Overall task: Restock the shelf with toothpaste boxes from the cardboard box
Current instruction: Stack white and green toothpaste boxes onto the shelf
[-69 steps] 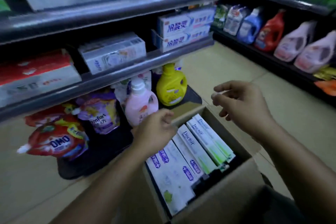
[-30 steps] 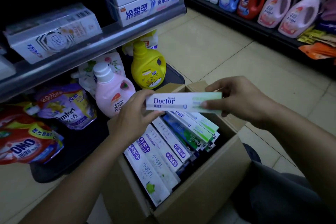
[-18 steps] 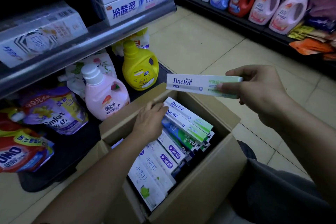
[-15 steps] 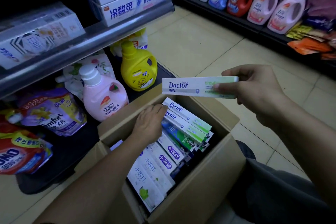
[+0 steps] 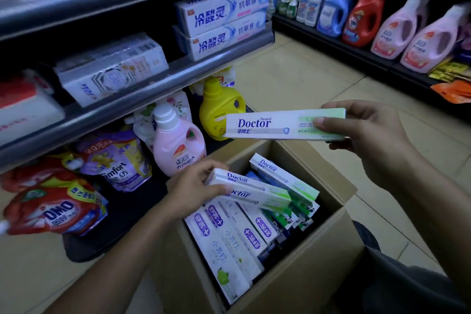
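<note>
An open cardboard box (image 5: pixel 300 285) stands on the floor, filled with several toothpaste boxes. My right hand (image 5: pixel 367 135) pinches one white-and-green Doctor toothpaste box (image 5: pixel 275 126) by its right end, level above the carton. My left hand (image 5: pixel 196 188) grips the left end of another Doctor toothpaste box (image 5: pixel 254 192), tilted up out of the carton. White-and-purple toothpaste boxes (image 5: pixel 229 245) lie at the carton's near left. The middle shelf (image 5: pixel 142 89) to the left carries stacked toothpaste packs (image 5: pixel 224 18).
Detergent bottles, one pink (image 5: pixel 175 143) and one yellow (image 5: pixel 219 107), and refill pouches (image 5: pixel 51 209) crowd the bottom shelf beside the carton. Across the tiled aisle (image 5: pixel 293 79), another low shelf holds more bottles (image 5: pixel 364 15). My knee (image 5: pixel 407 288) is at the carton's right.
My left hand has closed on a second Doctor box in the carton and lifted its left end. My right hand keeps the first box above the carton.
</note>
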